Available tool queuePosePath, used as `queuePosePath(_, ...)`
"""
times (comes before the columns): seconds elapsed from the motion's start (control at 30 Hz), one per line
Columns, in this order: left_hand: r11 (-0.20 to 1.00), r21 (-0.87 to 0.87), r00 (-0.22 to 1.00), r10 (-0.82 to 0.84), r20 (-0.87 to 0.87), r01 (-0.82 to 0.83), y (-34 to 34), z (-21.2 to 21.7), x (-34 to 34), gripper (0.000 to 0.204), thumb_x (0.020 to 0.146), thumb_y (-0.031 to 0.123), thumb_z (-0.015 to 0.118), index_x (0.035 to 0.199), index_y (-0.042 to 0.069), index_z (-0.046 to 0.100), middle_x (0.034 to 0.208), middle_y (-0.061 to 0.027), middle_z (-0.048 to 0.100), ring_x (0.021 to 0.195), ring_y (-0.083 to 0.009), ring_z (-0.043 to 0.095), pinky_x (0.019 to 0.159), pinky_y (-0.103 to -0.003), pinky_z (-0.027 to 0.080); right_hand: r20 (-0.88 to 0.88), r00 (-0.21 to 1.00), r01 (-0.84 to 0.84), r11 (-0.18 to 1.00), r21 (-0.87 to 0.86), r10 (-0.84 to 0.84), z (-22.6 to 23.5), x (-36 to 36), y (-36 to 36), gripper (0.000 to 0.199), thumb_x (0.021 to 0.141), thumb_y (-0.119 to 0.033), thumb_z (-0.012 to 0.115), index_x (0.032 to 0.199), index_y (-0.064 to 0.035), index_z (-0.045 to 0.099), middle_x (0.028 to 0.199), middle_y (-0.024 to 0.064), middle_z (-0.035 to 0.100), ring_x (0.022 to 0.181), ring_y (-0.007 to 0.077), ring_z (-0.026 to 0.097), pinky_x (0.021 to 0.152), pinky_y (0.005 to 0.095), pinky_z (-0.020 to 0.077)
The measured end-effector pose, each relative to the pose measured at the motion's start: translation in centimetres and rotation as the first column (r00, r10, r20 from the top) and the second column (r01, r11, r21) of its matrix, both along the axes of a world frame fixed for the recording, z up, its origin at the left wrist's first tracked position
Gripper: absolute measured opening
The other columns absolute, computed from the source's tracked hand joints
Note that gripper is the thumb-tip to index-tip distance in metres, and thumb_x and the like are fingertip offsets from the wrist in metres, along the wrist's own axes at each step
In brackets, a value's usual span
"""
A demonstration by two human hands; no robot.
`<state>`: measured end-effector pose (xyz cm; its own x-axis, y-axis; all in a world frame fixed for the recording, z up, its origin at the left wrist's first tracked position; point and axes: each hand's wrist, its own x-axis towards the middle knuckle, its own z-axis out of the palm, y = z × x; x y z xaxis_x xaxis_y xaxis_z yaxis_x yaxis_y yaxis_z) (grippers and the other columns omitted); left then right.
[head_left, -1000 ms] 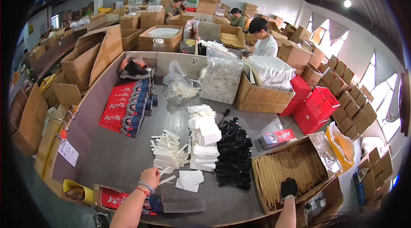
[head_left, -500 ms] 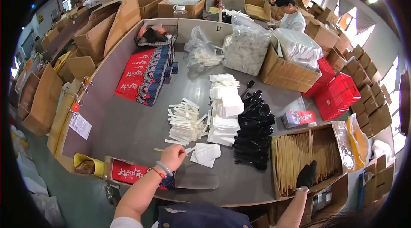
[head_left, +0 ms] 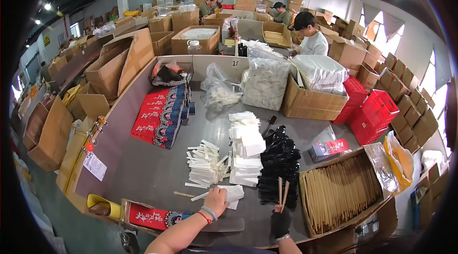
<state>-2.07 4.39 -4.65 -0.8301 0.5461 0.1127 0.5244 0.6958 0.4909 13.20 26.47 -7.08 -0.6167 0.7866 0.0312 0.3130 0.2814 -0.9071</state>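
Observation:
My left hand (head_left: 217,200) is closed on a slim white paper strip (head_left: 198,197) that pokes out from its fingers. It is over the white folded napkins (head_left: 234,191) near the table's front; whether it also grips one is hidden. My right hand (head_left: 280,223), in a black glove with bare fingertips, pinches a pair of wooden chopsticks (head_left: 285,196) that stand up from it. Beyond them lies a heap of black plastic spoons (head_left: 279,156). To the right is a cardboard box of wooden chopsticks (head_left: 341,189). A pile of white strips (head_left: 205,164) and a napkin stack (head_left: 245,139) lie farther back.
Red printed packets (head_left: 155,118) lie at the left, with more in a tray (head_left: 150,217) at the front edge. A wire basket (head_left: 171,73), plastic bags (head_left: 267,84) and a carton (head_left: 315,101) line the back. Red crates (head_left: 374,115) stand right. Co-workers are beyond.
My right hand has come left out of the chopstick box with chopsticks in its fingers. My left hand has moved right onto the napkins. The view has tilted up.

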Motion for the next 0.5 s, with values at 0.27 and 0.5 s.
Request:
queuePosePath(0.27,1.0,-0.003,0.999,-0.018,0.045,0.018,0.1,0.5,-1.1,0.042,0.07,0.019,0.077,0.104,0.006,0.056,0.1,-0.0167,0.058,0.094,-0.0355,0.058,0.08,-0.043,0.049,0.382,0.891,-0.433,0.716,0.548,0.246,4.2,-3.6,4.3,0.028,0.08,-0.029,0.067,0.105,-0.0168,0.066,0.096,0.0122,0.064,0.085,0.0311,0.063,0.074,0.0413,0.0512)
queuePosePath(0.5,0.998,0.044,0.998,-0.054,0.035,0.053,-0.4,-0.3,-1.3,0.033,0.071,0.017,0.075,0.098,0.008,0.059,0.085,-0.0126,0.064,0.082,-0.0328,0.062,0.073,-0.043,0.05,0.427,0.859,-0.503,0.618,0.604,0.282,4.6,-4.3,4.5,0.031,0.068,-0.026,0.077,0.097,-0.0168,0.069,0.085,0.0079,0.062,0.077,0.0292,0.063,0.065,0.0399,0.0511)
